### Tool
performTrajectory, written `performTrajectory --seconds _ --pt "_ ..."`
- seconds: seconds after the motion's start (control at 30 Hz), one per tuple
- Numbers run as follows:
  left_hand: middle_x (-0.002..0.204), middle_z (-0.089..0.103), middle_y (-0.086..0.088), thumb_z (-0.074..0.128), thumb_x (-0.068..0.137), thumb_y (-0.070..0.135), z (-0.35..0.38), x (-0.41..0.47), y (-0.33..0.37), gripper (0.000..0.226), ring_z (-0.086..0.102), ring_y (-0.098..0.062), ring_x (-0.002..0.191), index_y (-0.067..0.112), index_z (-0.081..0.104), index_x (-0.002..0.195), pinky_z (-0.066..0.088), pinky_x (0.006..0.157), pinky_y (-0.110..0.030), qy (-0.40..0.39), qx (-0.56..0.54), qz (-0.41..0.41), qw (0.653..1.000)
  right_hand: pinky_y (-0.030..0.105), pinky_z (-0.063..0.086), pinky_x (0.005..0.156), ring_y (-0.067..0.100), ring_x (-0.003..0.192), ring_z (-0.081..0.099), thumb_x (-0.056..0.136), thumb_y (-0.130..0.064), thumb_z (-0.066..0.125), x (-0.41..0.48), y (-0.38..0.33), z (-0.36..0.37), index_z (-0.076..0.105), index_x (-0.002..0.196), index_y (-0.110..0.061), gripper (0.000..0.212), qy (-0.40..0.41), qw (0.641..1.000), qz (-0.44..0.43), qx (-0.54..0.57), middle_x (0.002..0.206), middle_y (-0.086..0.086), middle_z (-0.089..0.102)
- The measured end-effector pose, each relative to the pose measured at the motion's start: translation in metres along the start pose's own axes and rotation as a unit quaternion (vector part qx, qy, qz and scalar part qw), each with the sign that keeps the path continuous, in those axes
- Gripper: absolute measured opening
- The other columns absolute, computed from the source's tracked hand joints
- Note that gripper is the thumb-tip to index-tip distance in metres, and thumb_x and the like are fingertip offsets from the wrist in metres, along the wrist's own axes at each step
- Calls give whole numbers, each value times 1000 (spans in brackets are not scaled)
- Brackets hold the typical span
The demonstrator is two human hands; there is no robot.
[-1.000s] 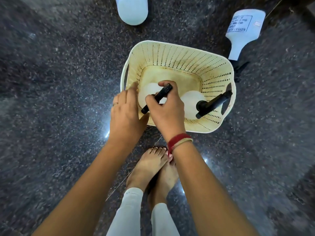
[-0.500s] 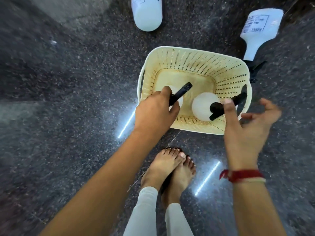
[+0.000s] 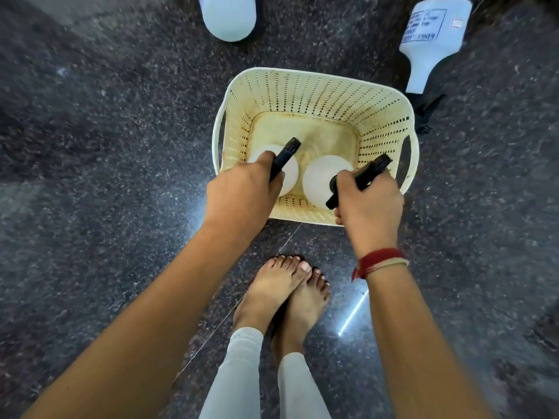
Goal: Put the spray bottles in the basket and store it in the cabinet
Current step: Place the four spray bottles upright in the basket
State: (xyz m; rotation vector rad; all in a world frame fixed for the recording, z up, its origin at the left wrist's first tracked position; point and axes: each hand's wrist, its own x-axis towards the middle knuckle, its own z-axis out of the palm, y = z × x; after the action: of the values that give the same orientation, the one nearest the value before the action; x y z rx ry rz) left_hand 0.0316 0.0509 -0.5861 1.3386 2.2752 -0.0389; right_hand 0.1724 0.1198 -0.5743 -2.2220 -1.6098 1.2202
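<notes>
A cream perforated basket point(image 3: 317, 89) stands on the dark speckled floor. Two white spray bottles with black trigger heads stand upright inside it, along its near wall. My left hand point(image 3: 242, 192) is closed around the black head of the left bottle point(image 3: 289, 172). My right hand point(image 3: 370, 204) grips the black head of the right bottle point(image 3: 317, 179). A third white spray bottle point(image 3: 429, 46) with a printed label lies on the floor beyond the basket's right corner, its black head pointing toward me. A fourth white bottle point(image 3: 230, 16) lies at the top edge, mostly cut off.
My bare feet point(image 3: 284, 294) and light trouser legs are directly below the basket. Bright light streaks reflect off the polished granite floor point(image 3: 106, 146) near the feet. No cabinet is in view.
My right hand, open in the air beside the basket half a second ago, has come down and closed on the right bottle's head. My left hand took over the left bottle's head from the right.
</notes>
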Motion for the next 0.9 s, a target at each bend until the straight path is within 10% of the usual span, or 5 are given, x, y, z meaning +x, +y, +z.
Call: performTrajectory --seconds 0.37,0.63,0.73,0.9 --pt "60 41 4 40 99 46 -4 2 -7 31 45 -27 61 19 49 111 19 43 -21 -22 -7 12 1000 52 57 70 38 73 68 82 -32 52 10 12 5 55 96 -6 30 38 999 24 7 83 14 69" --pt "79 68 -5 28 81 84 -56 2 7 78 66 -30 68 20 45 122 31 46 -21 68 84 15 994 44 56 83 26 88 69 55 -96 32 -5 -4 -58 53 119 -29 95 -32 992 90 -80 100 -3 70" --pt "95 70 -6 38 89 69 -77 24 26 61 65 -34 88 17 53 118 44 60 -36 147 19 56 987 23 45 69 3 75 60 72 -76 48 7 -23 -82 59 100 -28 57 57 998 2 -35 79 -18 61" --pt "133 49 -11 47 91 54 -84 87 54 57 43 -33 129 17 48 135 34 104 -48 85 -7 113 990 32 44 97 19 107 57 84 -40 63 96 -46 -71 55 121 -17 44 99 993 -70 -7 119 6 60"
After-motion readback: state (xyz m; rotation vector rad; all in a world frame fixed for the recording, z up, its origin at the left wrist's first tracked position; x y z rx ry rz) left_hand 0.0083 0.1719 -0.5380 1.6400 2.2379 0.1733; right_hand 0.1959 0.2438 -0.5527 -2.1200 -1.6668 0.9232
